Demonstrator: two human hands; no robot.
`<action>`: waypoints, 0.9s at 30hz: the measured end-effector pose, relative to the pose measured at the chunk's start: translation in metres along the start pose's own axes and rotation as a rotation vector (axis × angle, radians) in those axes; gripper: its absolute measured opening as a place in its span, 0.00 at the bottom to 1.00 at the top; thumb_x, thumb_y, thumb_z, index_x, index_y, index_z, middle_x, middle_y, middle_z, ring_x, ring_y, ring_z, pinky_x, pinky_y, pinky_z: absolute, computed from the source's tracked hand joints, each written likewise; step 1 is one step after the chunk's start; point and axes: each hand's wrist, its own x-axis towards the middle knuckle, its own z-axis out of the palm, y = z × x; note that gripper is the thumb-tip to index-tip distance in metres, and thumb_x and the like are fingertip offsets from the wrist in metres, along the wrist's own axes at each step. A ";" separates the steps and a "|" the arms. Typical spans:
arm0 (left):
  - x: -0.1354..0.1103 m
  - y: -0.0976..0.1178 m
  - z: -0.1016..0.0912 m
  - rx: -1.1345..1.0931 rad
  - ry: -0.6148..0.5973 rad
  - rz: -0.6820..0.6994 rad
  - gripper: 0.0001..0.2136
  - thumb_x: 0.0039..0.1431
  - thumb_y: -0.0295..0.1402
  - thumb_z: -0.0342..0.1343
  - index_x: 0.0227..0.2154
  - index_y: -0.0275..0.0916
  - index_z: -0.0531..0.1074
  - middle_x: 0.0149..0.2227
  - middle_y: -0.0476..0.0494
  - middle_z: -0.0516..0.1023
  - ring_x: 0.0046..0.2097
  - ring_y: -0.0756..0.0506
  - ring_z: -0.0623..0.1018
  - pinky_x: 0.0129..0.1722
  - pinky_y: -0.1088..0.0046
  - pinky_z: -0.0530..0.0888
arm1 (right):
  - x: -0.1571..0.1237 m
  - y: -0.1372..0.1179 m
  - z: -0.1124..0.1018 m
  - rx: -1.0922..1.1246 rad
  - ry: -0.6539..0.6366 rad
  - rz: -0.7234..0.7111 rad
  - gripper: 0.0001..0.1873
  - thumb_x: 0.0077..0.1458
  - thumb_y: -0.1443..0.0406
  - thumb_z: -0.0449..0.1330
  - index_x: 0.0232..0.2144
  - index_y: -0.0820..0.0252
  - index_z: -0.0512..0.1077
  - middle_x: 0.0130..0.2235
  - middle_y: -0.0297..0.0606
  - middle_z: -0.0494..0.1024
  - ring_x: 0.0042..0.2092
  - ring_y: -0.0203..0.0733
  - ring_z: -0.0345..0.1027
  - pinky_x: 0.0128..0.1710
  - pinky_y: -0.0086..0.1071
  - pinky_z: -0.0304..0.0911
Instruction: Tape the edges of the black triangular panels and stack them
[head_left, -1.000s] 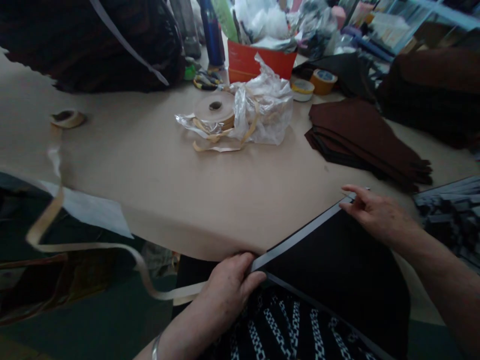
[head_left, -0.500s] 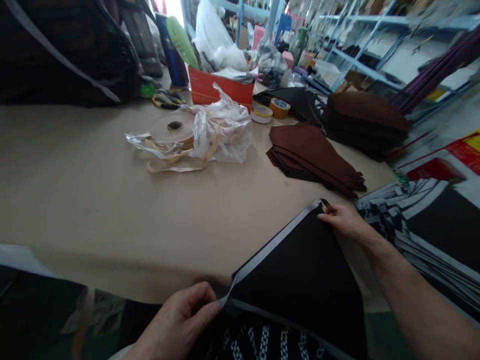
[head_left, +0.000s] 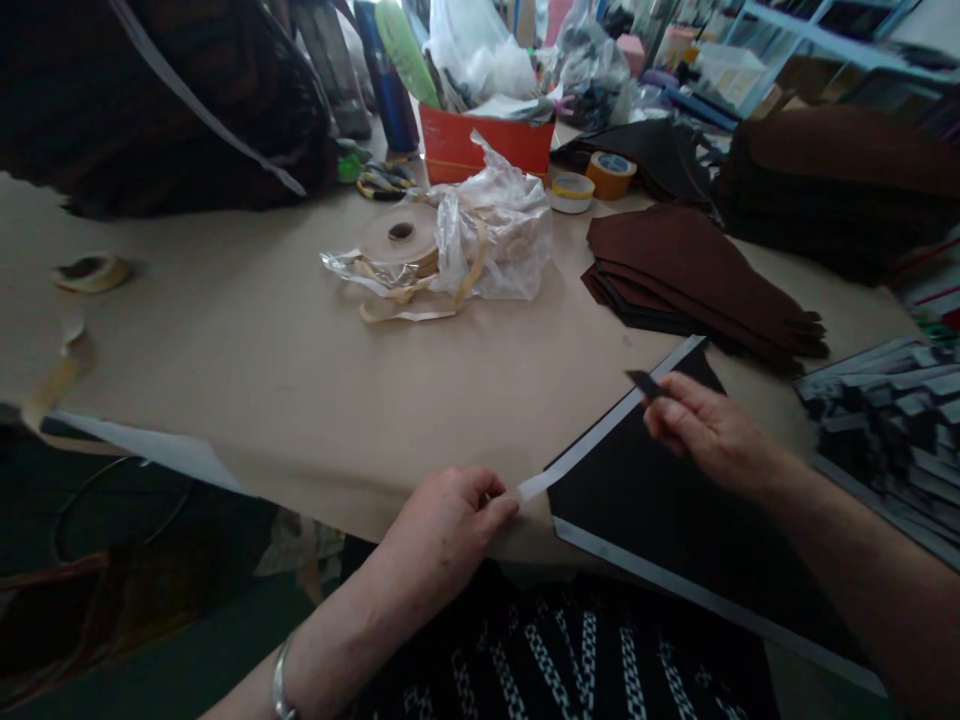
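Observation:
A black triangular fabric panel [head_left: 652,490] with pale tape along its edges lies at the near edge of the table [head_left: 285,370]. My left hand [head_left: 442,530] pinches the near end of the pale edge tape [head_left: 600,430] at the panel's lower corner. My right hand [head_left: 705,430] is closed, pinching a small dark strip [head_left: 643,381] just above the panel's far corner.
A roll of beige tape in crumpled clear plastic [head_left: 450,250] sits mid-table. A stack of brown fabric pieces [head_left: 690,275] lies to the right, striped panels [head_left: 885,400] beyond. A red box [head_left: 480,145], tape rolls [head_left: 592,180], scissors and a dark fabric heap [head_left: 157,100] stand at the back.
The panel now lies flatter on the table. My right hand has lifted off its far corner with a small dark strip. My left hand has shifted right along the tape.

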 end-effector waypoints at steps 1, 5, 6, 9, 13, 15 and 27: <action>0.000 0.000 -0.002 0.048 -0.002 0.001 0.13 0.55 0.40 0.48 0.27 0.38 0.74 0.22 0.50 0.71 0.25 0.51 0.67 0.27 0.73 0.60 | -0.007 -0.014 0.016 0.076 -0.086 -0.034 0.15 0.61 0.57 0.45 0.31 0.59 0.66 0.28 0.34 0.70 0.27 0.34 0.61 0.29 0.29 0.58; 0.002 -0.001 -0.005 0.190 0.004 0.032 0.13 0.55 0.39 0.48 0.24 0.37 0.72 0.21 0.48 0.70 0.24 0.51 0.64 0.25 0.72 0.56 | -0.023 -0.049 0.061 0.217 -0.173 -0.116 0.11 0.58 0.62 0.51 0.30 0.59 0.72 0.32 0.35 0.72 0.35 0.35 0.65 0.35 0.28 0.60; 0.001 -0.002 -0.004 0.208 0.005 0.035 0.14 0.55 0.40 0.48 0.23 0.37 0.72 0.21 0.48 0.70 0.24 0.51 0.63 0.25 0.71 0.55 | -0.023 -0.052 0.067 0.234 -0.189 -0.087 0.10 0.58 0.63 0.52 0.30 0.59 0.72 0.32 0.35 0.72 0.35 0.34 0.65 0.35 0.28 0.60; 0.000 -0.004 0.002 0.233 0.012 0.056 0.15 0.56 0.40 0.47 0.20 0.38 0.69 0.19 0.48 0.68 0.22 0.51 0.61 0.24 0.71 0.53 | -0.020 -0.050 0.077 0.264 -0.252 0.031 0.08 0.56 0.64 0.54 0.30 0.60 0.72 0.30 0.33 0.73 0.31 0.33 0.65 0.32 0.27 0.60; -0.003 -0.005 0.007 0.222 0.011 0.089 0.15 0.56 0.39 0.46 0.19 0.38 0.66 0.19 0.49 0.67 0.22 0.51 0.60 0.24 0.70 0.52 | -0.016 -0.037 0.080 0.331 -0.239 0.071 0.07 0.57 0.63 0.54 0.32 0.60 0.69 0.26 0.29 0.67 0.25 0.29 0.59 0.25 0.25 0.57; -0.005 -0.005 0.007 0.192 0.013 0.098 0.14 0.57 0.39 0.46 0.19 0.38 0.65 0.19 0.50 0.66 0.22 0.51 0.60 0.24 0.70 0.52 | -0.019 -0.033 0.076 0.387 -0.230 0.062 0.08 0.58 0.61 0.52 0.32 0.60 0.66 0.25 0.28 0.64 0.23 0.29 0.56 0.22 0.24 0.56; -0.017 0.024 -0.005 -0.086 -0.011 0.236 0.16 0.58 0.41 0.47 0.19 0.38 0.63 0.18 0.55 0.59 0.22 0.54 0.59 0.21 0.76 0.55 | -0.057 -0.034 0.068 -0.075 -0.226 -0.380 0.12 0.60 0.70 0.46 0.43 0.61 0.66 0.37 0.39 0.70 0.40 0.38 0.64 0.42 0.33 0.63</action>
